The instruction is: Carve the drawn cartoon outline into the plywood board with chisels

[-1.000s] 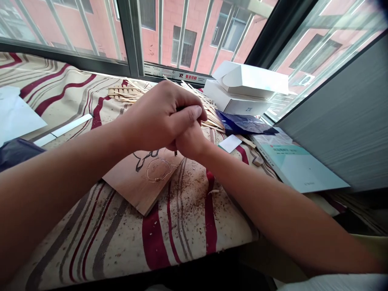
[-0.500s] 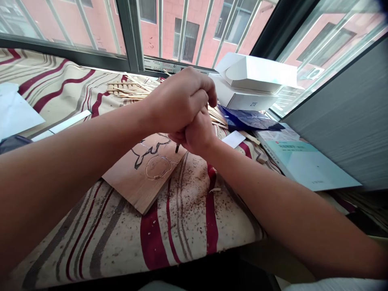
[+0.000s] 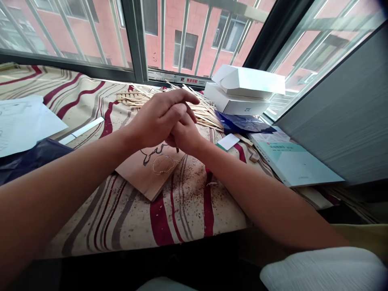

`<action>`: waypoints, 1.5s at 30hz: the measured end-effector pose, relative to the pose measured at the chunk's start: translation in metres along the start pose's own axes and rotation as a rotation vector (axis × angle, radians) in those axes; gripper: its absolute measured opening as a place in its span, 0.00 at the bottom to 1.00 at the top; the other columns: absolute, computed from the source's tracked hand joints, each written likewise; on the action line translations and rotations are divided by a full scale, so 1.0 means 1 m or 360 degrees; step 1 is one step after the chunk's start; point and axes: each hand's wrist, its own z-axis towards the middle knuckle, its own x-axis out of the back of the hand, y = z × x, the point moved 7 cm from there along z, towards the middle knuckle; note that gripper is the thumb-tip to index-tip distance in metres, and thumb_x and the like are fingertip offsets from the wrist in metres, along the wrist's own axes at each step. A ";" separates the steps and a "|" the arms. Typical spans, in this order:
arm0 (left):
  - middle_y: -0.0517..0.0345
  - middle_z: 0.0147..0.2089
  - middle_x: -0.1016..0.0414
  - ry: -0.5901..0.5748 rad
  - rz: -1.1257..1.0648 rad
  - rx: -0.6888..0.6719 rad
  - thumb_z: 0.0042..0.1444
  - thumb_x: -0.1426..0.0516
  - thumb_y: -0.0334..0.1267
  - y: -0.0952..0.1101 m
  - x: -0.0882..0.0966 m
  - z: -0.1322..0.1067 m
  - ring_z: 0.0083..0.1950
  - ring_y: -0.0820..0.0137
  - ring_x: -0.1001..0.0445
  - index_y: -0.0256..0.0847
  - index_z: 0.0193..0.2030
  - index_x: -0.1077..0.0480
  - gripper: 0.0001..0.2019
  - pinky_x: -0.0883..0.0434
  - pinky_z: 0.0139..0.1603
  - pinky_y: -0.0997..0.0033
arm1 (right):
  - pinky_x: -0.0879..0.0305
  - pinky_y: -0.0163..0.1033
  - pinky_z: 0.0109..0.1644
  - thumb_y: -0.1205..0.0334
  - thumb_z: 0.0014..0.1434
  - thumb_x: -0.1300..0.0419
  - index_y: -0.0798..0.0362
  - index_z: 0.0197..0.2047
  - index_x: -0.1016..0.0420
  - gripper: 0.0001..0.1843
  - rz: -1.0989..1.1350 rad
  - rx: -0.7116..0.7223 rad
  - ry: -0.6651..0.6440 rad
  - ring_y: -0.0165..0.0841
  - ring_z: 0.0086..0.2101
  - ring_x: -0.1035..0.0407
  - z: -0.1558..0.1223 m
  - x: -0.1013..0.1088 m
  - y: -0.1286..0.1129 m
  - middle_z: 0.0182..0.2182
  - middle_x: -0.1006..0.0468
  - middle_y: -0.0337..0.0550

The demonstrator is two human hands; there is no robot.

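Observation:
A small wooden board (image 3: 151,173) with a black outline drawing and a carved round patch lies on the striped cloth (image 3: 91,210). My right hand (image 3: 184,135) is closed on a thin carving tool (image 3: 177,150) whose dark tip points down at the board's far edge. My left hand (image 3: 159,117) lies over the right hand, fingers loosened and stretched across it, holding nothing of its own. Most of the tool is hidden by both hands.
Wood shavings (image 3: 194,190) litter the cloth beside the board. Behind the hands lies a heap of thin wooden sticks (image 3: 206,115). Two white boxes (image 3: 242,91), a dark blue bag (image 3: 242,123), a white card (image 3: 228,142) and a book (image 3: 294,163) sit right. Papers (image 3: 24,125) lie left.
My left hand has loosened from a tight clasp over the right hand to stretched fingers. The view has pulled back a little; the tool tip stays at the board's far edge.

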 end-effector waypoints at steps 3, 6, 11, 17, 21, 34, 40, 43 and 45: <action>0.50 0.61 0.18 0.0063 -0.0072 -0.0075 0.75 0.63 0.44 -0.022 0.010 -0.004 0.62 0.63 0.21 0.43 0.69 0.34 0.26 0.24 0.63 0.60 | 0.57 0.32 0.20 0.58 0.72 0.41 0.47 0.23 0.46 0.26 0.0152 0.0163 -0.0141 0.25 0.19 0.58 0.000 0.005 -0.007 0.17 0.49 0.28; 0.47 0.64 0.20 0.0028 0.0311 0.0034 0.73 0.55 0.50 -0.060 0.012 -0.012 0.65 0.58 0.24 0.44 0.64 0.30 0.23 0.28 0.68 0.55 | 0.57 0.32 0.20 0.49 0.69 0.36 0.47 0.25 0.45 0.26 0.0290 0.0103 -0.0165 0.24 0.19 0.59 -0.002 0.018 -0.012 0.19 0.49 0.27; 0.39 0.60 0.21 -0.0373 0.0929 0.0106 0.68 0.56 0.45 -0.102 -0.010 -0.016 0.62 0.51 0.24 0.36 0.59 0.27 0.24 0.29 0.67 0.48 | 0.54 0.31 0.21 0.40 0.69 0.37 0.48 0.30 0.41 0.26 0.0349 0.0029 0.0027 0.24 0.20 0.51 -0.002 0.035 -0.019 0.22 0.42 0.29; 0.40 0.55 0.20 -0.0515 0.0916 0.0030 0.68 0.57 0.43 -0.100 -0.024 -0.014 0.58 0.53 0.23 0.38 0.50 0.25 0.21 0.28 0.64 0.52 | 0.62 0.32 0.19 0.42 0.68 0.35 0.47 0.32 0.42 0.25 0.0432 0.0015 0.0227 0.23 0.18 0.57 0.007 0.031 -0.007 0.21 0.46 0.26; 0.42 0.51 0.20 -0.0492 0.0887 0.0030 0.67 0.56 0.43 -0.101 -0.024 -0.015 0.55 0.53 0.23 0.39 0.49 0.25 0.20 0.27 0.61 0.51 | 0.62 0.32 0.19 0.43 0.69 0.35 0.46 0.32 0.44 0.25 0.0408 -0.0053 0.0360 0.23 0.18 0.60 0.014 0.036 0.007 0.19 0.50 0.24; 0.46 0.48 0.21 -0.0380 0.0995 0.0100 0.67 0.54 0.41 -0.102 -0.028 -0.010 0.52 0.54 0.23 0.42 0.47 0.21 0.19 0.27 0.56 0.53 | 0.64 0.32 0.18 0.49 0.74 0.41 0.46 0.31 0.49 0.24 0.0439 -0.0188 0.0675 0.23 0.17 0.62 0.023 0.048 0.031 0.17 0.53 0.22; 0.45 0.45 0.22 -0.0331 0.1077 0.0130 0.66 0.52 0.38 -0.099 -0.029 -0.010 0.50 0.52 0.22 0.41 0.44 0.20 0.17 0.26 0.52 0.52 | 0.64 0.34 0.18 0.44 0.68 0.34 0.45 0.32 0.47 0.27 0.0372 -0.0080 0.0438 0.23 0.17 0.61 0.021 0.032 0.019 0.18 0.53 0.22; 0.43 0.44 0.22 -0.0342 0.1118 0.0142 0.65 0.52 0.35 -0.099 -0.029 -0.010 0.49 0.51 0.22 0.40 0.40 0.21 0.16 0.25 0.50 0.51 | 0.63 0.34 0.18 0.42 0.66 0.33 0.45 0.32 0.45 0.27 0.0330 -0.0071 0.0238 0.23 0.17 0.61 0.019 0.022 0.012 0.19 0.51 0.23; 0.43 0.45 0.22 -0.0338 0.1131 0.0127 0.65 0.52 0.35 -0.100 -0.030 -0.010 0.49 0.52 0.23 0.40 0.41 0.21 0.16 0.25 0.51 0.51 | 0.63 0.34 0.18 0.42 0.67 0.34 0.45 0.31 0.45 0.26 0.0365 -0.0061 0.0223 0.24 0.17 0.62 0.019 0.024 0.014 0.19 0.51 0.23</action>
